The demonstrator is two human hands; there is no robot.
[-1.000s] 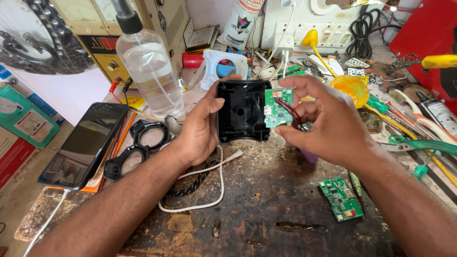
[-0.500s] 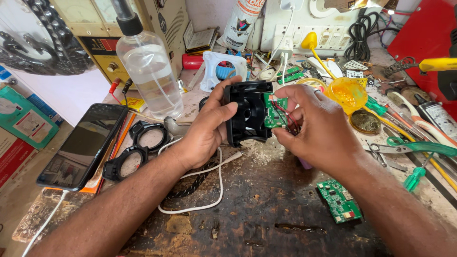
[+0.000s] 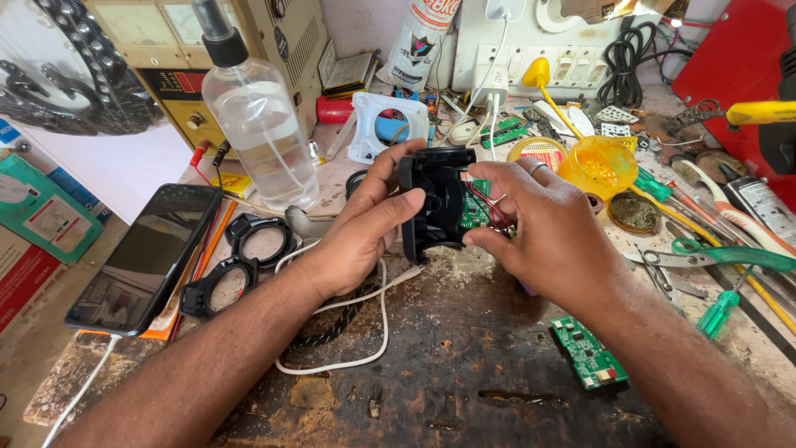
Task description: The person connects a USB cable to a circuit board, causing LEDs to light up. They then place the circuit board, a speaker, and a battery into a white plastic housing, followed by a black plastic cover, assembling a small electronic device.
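Left hand [image 3: 361, 236] clamps the black plastic housing [image 3: 435, 203] by its left edge; right hand [image 3: 543, 224] pinches the green circuit board [image 3: 475, 207] at its right; light, rigid, probably fragile at the red wires [image 3: 487, 206].

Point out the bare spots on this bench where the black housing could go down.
Freest: the dark worn wood between the white cable and the loose green circuit board, below both hands. Crowded: the right side with screwdrivers and scissors, the back by the spray bottle, and left around the phone.
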